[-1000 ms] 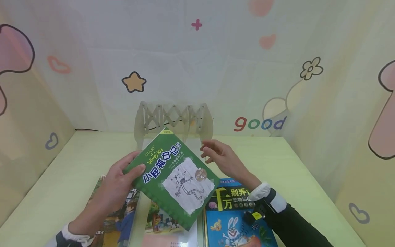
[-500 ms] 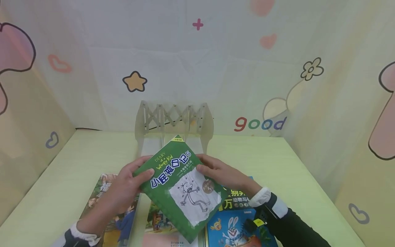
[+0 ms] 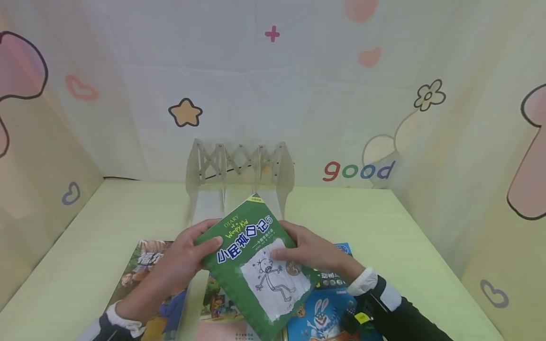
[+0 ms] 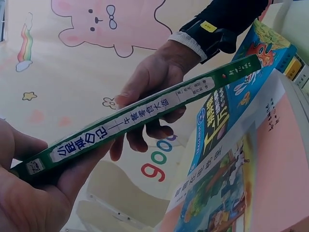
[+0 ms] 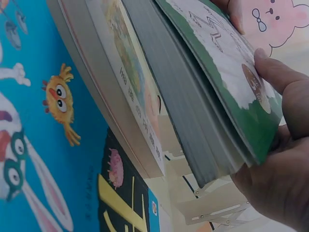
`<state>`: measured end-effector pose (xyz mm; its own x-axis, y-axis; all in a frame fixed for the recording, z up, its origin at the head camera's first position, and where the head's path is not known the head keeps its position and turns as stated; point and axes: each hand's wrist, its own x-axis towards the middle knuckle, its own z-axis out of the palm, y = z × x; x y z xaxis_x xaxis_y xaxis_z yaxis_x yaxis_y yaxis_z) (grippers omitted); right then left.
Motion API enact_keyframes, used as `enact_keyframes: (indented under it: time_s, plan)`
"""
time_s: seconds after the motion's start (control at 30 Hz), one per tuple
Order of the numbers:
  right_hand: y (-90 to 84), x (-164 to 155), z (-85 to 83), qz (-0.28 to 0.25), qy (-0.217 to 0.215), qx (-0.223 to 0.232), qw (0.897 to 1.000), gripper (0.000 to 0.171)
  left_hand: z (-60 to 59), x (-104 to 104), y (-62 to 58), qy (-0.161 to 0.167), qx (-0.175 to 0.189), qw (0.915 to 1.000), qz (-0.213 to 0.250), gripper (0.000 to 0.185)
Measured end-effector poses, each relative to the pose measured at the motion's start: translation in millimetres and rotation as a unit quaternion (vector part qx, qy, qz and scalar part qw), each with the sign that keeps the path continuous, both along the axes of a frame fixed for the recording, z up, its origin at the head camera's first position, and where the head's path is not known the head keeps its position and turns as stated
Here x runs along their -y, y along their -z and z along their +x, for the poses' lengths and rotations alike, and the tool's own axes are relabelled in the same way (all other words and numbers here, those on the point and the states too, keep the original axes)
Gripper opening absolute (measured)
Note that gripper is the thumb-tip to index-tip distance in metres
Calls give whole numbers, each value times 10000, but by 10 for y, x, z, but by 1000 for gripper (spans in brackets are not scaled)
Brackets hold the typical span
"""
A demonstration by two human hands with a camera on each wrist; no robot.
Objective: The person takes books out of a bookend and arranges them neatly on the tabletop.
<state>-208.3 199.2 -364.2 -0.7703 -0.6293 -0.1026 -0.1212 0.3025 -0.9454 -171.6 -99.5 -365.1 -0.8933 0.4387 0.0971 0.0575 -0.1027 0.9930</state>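
A green book [image 3: 239, 232] with a cartoon figure on its cover is held tilted above the table by both hands. My left hand [image 3: 187, 258] grips its left edge, thumb on the cover and fingers underneath. On the opposite edge, my right hand [image 3: 313, 248] pinches the book with the thumb over the drawing. The left wrist view shows the green spine [image 4: 120, 121] between the two hands. Page edges of the green book [image 5: 193, 121] face the right wrist camera, with the cover slightly lifted from the pages.
Below lie a blue book [image 3: 324, 308] at right, a pink-and-white book [image 3: 222, 327] in the middle and a book with painted figures [image 3: 142, 265] at left. A white expandable bookend rack [image 3: 192, 175] stands at the back, before a patterned curtain [image 3: 239, 85].
My right hand has come down from beside the book and taken hold of its right edge. The book has shifted slightly right and toward me, with my left hand moving along.
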Motion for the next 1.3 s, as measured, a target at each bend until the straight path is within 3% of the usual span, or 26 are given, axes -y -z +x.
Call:
enact_keyframes:
  time_s: [0.4, 0.63, 0.8, 1.03, 1.3]
  plan:
    - [103, -65, 100, 155, 254, 79, 9995, 51, -41, -121, 71, 297, 336, 9989, 133, 55]
    - [160, -135, 114, 82, 344, 432, 9984, 47, -67, -168, 110, 449, 591, 9972, 62, 53]
    - [183, -194, 130, -175, 282, 672, 9972, 41, -88, -198, 112, 541, 702, 9961, -33, 53]
    - [155, -240, 179, -165, 38, 440, 9989, 38, -112, -202, 110, 625, 821, 9946, -130, 51]
    - [132, -341, 215, -391, -185, 563, 9975, 39, -145, -137, 103, 527, 616, 9952, -558, 51]
